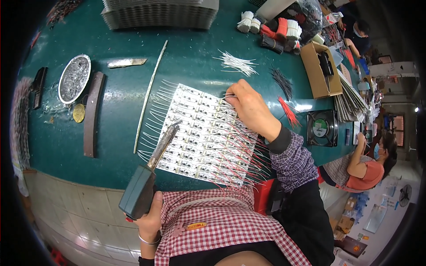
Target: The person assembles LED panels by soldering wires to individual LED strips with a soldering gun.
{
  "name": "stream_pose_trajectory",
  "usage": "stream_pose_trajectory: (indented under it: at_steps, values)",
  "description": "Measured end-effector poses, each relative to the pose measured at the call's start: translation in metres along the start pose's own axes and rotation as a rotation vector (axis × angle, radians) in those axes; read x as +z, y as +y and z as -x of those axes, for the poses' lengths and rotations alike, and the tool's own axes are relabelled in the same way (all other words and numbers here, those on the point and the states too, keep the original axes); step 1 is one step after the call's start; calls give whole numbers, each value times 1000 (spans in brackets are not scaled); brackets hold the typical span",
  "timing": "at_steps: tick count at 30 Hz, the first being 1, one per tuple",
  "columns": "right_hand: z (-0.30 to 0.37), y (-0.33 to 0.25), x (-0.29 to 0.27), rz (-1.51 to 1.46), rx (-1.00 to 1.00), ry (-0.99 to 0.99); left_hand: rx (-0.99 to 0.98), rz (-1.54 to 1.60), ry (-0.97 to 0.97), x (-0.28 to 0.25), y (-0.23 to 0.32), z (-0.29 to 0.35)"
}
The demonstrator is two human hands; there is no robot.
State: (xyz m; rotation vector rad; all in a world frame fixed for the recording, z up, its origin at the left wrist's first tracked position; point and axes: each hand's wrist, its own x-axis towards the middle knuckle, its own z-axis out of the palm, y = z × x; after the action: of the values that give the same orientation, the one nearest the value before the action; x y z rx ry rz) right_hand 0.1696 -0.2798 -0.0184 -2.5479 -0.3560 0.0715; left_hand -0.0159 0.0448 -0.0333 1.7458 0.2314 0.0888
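My left hand (151, 216) is wrapped round the dark green handle of a soldering iron (140, 188). Its long metal tip points up over a white panel of small circuit boards (188, 111); I cannot tell whether it touches. At the panel's far right corner, my right hand (252, 106) pinches a thin white wire (229, 95) between thumb and fingers. White wires fringe the panel's left side, and white, red and black wires spread across its right side. Loose white wires (238, 63), black wires (282, 82) and red wires (288, 111) lie in piles beyond and right of my right hand.
Left on the green table (120, 88) are a thin rod (151, 95), a brown strip (93, 115), an oval dish of silvery material (74, 79) and a metal bar (127, 63). A fan (321, 127) and cardboard box (317, 73) stand right. Two other people sit farther right.
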Motion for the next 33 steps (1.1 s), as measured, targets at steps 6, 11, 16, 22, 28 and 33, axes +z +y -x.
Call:
stream_pose_trajectory:
  at_steps: [6, 11, 16, 22, 28, 33]
  values:
    - [4, -9, -7, -42, 20, 44, 27, -21, -29, -4, -9, 1]
    - [6, -11, 0, -77, -6, 10, 23, -22, -6, -1, -6, -1]
    - [8, -14, -2, -65, 18, -9, -31, 6, 25, 0, -7, 1]
    - [15, -20, -3, -116, -32, -29, -61, 14, 48, 0, -5, 1]
    - [21, -24, -2, -54, -24, -70, -31, 29, 41, -1, -9, 2]
    - [22, -25, -2, -72, 61, -133, 2, -4, 28, -3, -10, 3]
